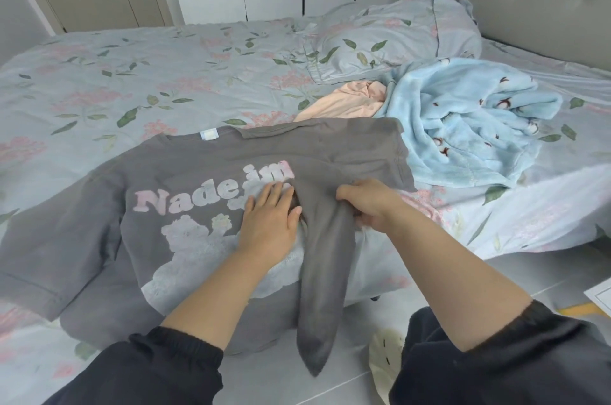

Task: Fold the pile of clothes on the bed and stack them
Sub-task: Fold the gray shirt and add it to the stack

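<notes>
Past black sleeves (148, 368), the left hand (269, 222) lay flat on the soft shirt (198, 169); fingers of the right hand (368, 202) gripped its 3 o'clock edge.

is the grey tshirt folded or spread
Mostly spread: the grey t-shirt lies flat, print up; only one side is bunched in the right hand.

Two black sleeves here: the left sleeve (155, 368) and the right sleeve (502, 358), soft matte fabric, each ending in a gathered elastic cuff, puckered with little wrinkles. Past the cuffs, forearms bare all the way to the left hand (268, 221) and right hand (372, 204).
</notes>
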Demonstrator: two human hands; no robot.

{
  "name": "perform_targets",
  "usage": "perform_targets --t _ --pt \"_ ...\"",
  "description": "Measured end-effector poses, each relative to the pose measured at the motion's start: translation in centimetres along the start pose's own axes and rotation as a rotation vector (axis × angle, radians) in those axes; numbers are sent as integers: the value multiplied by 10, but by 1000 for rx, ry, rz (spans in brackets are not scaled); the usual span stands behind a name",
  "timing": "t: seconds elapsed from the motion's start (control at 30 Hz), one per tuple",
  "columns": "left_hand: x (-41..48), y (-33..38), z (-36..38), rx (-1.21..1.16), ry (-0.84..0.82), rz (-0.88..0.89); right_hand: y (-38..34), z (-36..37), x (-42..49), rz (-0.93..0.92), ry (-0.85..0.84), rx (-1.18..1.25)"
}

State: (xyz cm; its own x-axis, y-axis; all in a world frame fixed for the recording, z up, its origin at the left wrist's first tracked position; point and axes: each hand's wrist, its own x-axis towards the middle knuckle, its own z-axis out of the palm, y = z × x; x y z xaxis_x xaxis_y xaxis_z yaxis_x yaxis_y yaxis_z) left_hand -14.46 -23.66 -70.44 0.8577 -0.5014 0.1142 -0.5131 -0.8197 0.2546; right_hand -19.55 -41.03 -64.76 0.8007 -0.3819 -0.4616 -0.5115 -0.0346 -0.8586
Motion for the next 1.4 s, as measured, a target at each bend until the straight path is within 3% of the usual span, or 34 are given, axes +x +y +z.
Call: perform_targets --t 0.07,0.1,0.17,0.27,0.33,0.6,0.7,0.8,0.93,1.07,1.23,1.4 --pt "-1 -1 0 -7 -1 10 -1 -6 0 38 22 131" --pt "-2 -2 0 -19 2 15 -2 -11 0 17 84 58" --pt "-3 -3 -1 -39 0 28 -5 -28 2 -90 237 -304" --pt "-4 -5 -1 25 -56 64 -13 -43 -4 -107 185 -682" --pt "-3 -6 -1 63 -97 93 -13 -50 -3 -69 126 -737" --pt "-3 -7 -3 78 -119 144 -11 -69 8 -11 170 -889" --pt "3 -10 -2 67 -114 121 -16 -59 13 -121 368 -960" --pt "16 -22 -4 100 -89 -12 -18 -38 23 -365 507 -956" --pt "32 -47 -7 99 -29 -256 -20 1 42 -604 489 -1067" --pt "36 -53 2 98 42 -290 -41 34 75 -697 452 -1105" --pt "38 -54 10 111 64 -264 -83 69 130 -698 394 -1200" --pt "39 -54 12 93 64 -252 -125 86 177 -467 294 -1207"
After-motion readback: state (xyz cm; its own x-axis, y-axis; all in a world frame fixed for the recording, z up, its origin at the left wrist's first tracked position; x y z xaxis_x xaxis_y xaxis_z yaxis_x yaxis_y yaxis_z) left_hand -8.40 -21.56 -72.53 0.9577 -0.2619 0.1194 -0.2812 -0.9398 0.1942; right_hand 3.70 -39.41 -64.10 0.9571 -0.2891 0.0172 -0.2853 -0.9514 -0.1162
